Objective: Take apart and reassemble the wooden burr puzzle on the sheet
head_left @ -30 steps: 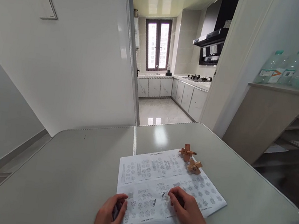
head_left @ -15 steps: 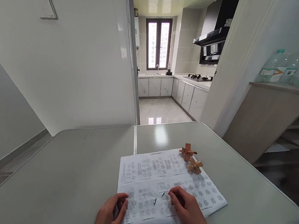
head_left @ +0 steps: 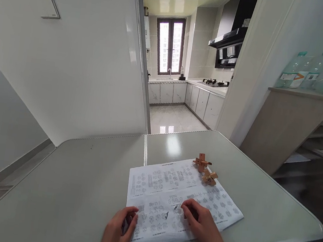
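A white printed sheet (head_left: 154, 195), creased across its middle, covers part of the table in front of me. Rows of small line diagrams and two dark marks show on it. My left hand (head_left: 119, 230) rests at the sheet's lower left edge, its fingers loosely curled, thumb and index apart, nothing between them. On the sheet's right half lies my right hand (head_left: 200, 221), thumb and index drawn together; whatever may be between the tips is hidden. At the sheet's upper right corner sit two small assemblies of interlocked wooden pieces, one reddish-brown (head_left: 201, 162), the other lighter brown (head_left: 209, 177).
The grey-green table (head_left: 81, 190) has a metal seam and rounded corners. A white wall (head_left: 91, 68) borders its far left side. Plastic bottles (head_left: 293, 71) stand on a wooden shelf unit (head_left: 286, 125) at the right. Beyond a doorway are kitchen cabinets (head_left: 166, 92).
The view has shifted very slightly. Both hands, the sheet and the wooden assemblies keep their places relative to each other.
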{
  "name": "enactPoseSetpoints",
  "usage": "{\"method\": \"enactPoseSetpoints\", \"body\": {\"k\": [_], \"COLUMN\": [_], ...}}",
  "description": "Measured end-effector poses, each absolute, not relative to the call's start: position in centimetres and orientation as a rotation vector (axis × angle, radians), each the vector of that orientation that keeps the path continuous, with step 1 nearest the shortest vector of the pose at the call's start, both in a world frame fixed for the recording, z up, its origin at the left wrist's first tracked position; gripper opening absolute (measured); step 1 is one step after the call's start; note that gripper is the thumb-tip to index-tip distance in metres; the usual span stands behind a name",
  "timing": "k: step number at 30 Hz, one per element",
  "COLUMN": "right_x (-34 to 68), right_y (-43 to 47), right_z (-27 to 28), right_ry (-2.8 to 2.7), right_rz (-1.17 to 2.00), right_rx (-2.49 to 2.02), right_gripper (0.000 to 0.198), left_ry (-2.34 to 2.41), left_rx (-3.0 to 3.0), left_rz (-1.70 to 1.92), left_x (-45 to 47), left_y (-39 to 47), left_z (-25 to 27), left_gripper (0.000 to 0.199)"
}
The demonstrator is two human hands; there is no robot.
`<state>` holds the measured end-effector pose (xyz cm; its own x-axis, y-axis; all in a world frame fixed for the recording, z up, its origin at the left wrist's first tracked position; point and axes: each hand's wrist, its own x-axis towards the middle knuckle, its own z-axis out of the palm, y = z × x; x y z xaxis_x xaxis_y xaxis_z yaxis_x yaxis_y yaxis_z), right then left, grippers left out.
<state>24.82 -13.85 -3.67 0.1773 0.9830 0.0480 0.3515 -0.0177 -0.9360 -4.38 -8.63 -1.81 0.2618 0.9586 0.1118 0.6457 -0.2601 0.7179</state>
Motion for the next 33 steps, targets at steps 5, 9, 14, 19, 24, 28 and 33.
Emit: {"method": "enactPoseSetpoints", "body": {"k": [5,9,14,19,24,28,33], "right_x": [24.9,24.9,25.0,25.0,25.0,25.0,25.0], "right_y": [-13.9,-14.0,-14.0,-14.0,-13.9,-13.9,-14.0], "right_z": [-3.5,-3.3,-3.6,-3.7,-3.6,-3.7,-3.7], "right_ry": [-1.348,-1.328,-1.332,-1.341,-1.347,-1.351,-1.323], "right_rz": [0.874,0.872,0.852,0.853,0.857,0.867,0.901], "right_rx": [-1.535,-1.523,-1.513,-1.504,-1.508,-1.519,-1.51], "right_gripper": [0.04,0.039,0.039,0.038,0.037,0.037,0.041], "left_ry": [1.444,1.422,1.431,1.417,1.43,1.418,1.411], "left_rx": [2.016,2.016,2.013,2.035,2.039,2.044,2.043], "left_rz": [0.75,0.748,0.746,0.764,0.763,0.758,0.742], "left_x": [-4.6,-4.6,-4.2,-4.1,-4.2,-4.3,-4.2], "left_y": [-8.5,-8.5,-8.7,-8.7,-8.5,-8.6,-8.6], "left_z": [-2.2,-2.2,-1.5,-1.1,-1.4,-1.5,-1.5], "left_gripper": [0.044,0.045,0.046,0.043,0.042,0.04,0.04]}}
